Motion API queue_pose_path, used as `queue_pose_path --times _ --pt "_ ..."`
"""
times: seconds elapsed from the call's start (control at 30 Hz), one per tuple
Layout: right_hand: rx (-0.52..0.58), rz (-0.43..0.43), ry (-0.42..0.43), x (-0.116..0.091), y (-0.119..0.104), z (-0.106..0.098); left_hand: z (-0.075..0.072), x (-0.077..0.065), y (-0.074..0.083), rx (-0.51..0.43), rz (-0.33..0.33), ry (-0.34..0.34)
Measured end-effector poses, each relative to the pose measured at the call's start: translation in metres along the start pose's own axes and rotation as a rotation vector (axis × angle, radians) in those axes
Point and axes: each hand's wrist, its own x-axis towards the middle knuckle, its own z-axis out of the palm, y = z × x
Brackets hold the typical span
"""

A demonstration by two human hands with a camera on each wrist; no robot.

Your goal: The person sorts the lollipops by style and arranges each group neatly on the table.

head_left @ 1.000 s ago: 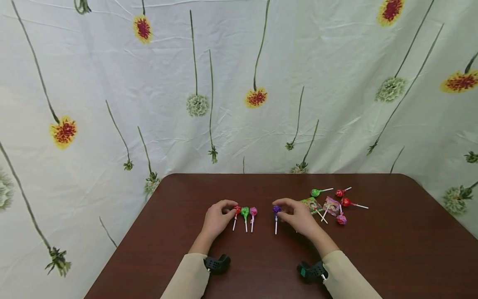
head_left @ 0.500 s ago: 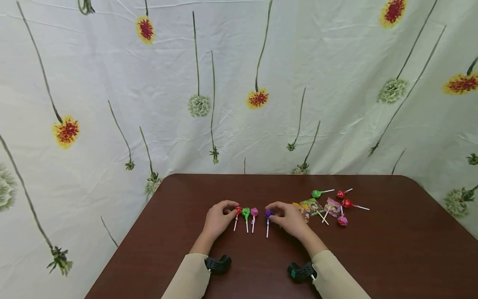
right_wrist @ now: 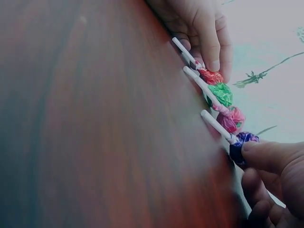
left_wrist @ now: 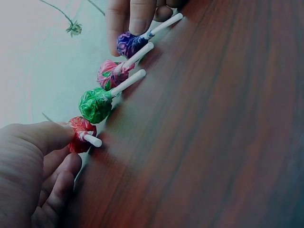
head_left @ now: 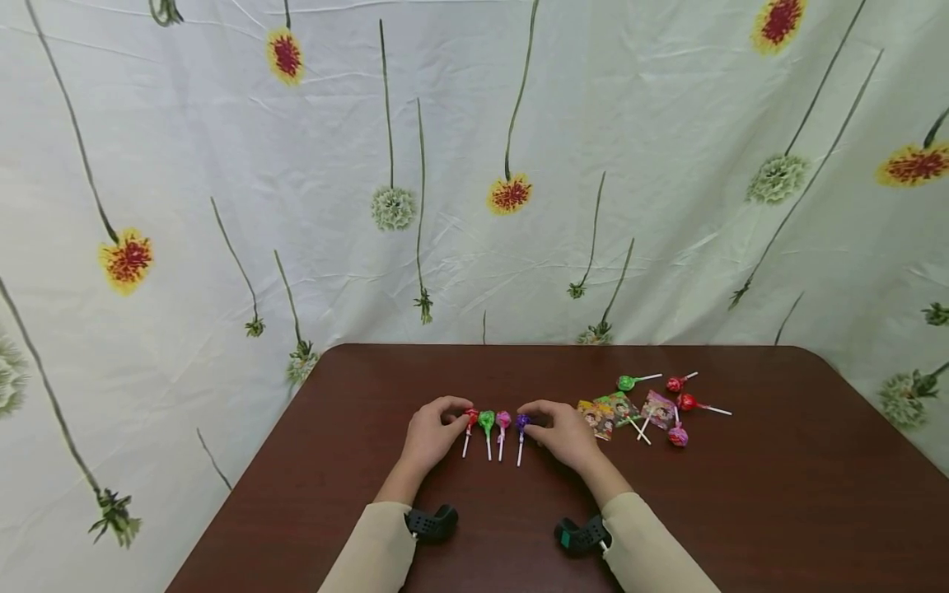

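A row of lollipops lies on the dark wooden table [head_left: 356, 494], sticks toward the person. At its left end my left hand [head_left: 432, 430] pinches the head of a red lollipop [left_wrist: 81, 135] between thumb and finger. Beside it come a green lollipop [head_left: 486, 422] and a pink lollipop [head_left: 503, 422], untouched by either hand. My right hand [head_left: 567, 432] grips a purple lollipop [right_wrist: 241, 145] by its wrapped head, thumb on the near side. In the head view this purple one stands close to the pink one, its stick tilted slightly.
Right of my right hand lies a loose group: a yellow candy packet [head_left: 596, 418], a green packet [head_left: 619, 407], a pink packet [head_left: 658, 410], a green lollipop [head_left: 627, 383] and several red or pink lollipops [head_left: 687, 401]. A flower-printed cloth [head_left: 460, 272] hangs behind the table.
My right hand has slid left with the purple lollipop, bringing it up near the pink one and uncovering the yellow packet. The left hand stays at the red lollipop.
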Motion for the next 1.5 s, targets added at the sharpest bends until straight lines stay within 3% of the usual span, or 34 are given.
queue_pose_path --times 0.13,0.7,1.0,1.27,1.5 --pt "-0.058 0.019 0.024 0.000 -0.001 0.002 -0.002 -0.001 0.001 0.000 0.003 -0.002" --pt "-0.047 0.042 0.042 -0.003 -0.003 0.003 -0.001 -0.002 0.001 0.002 -0.002 0.004" --pt "0.004 0.041 0.048 -0.006 -0.004 0.002 -0.001 -0.002 0.003 0.004 -0.009 -0.001" --pt "0.184 0.009 0.047 -0.010 -0.007 -0.004 -0.001 -0.001 0.004 -0.002 -0.007 0.001" --pt "0.161 -0.030 0.033 -0.019 -0.011 -0.015 0.000 -0.001 0.002 -0.002 -0.004 0.002"
